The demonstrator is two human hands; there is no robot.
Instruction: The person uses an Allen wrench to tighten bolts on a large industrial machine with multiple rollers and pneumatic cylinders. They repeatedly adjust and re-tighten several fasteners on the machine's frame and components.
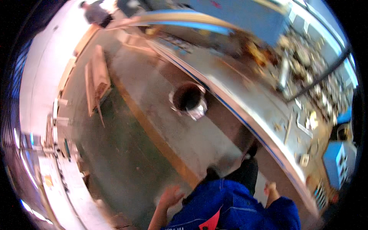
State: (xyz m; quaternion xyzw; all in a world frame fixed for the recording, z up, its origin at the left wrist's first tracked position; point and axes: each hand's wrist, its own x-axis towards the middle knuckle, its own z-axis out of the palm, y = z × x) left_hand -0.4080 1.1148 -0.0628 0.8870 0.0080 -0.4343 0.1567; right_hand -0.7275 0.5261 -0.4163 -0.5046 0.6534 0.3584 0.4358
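Note:
The picture is blurred by motion. My left hand (170,196) hangs at my side over the floor, fingers loosely spread, holding nothing. My right hand (270,189) is at the front edge of a long workbench (245,103), fingers curled, with nothing visible in it. Between them are my blue jacket (234,209) and dark trousers (249,172). A round metal bucket (189,99) with a dark inside stands on the floor ahead, close to the bench.
The bench top carries many small tools and parts (303,69) and blue boxes (337,159). A yellow stripe (153,134) runs along the floor. Wooden frames (97,78) lie at the left. A person (96,13) stands far off.

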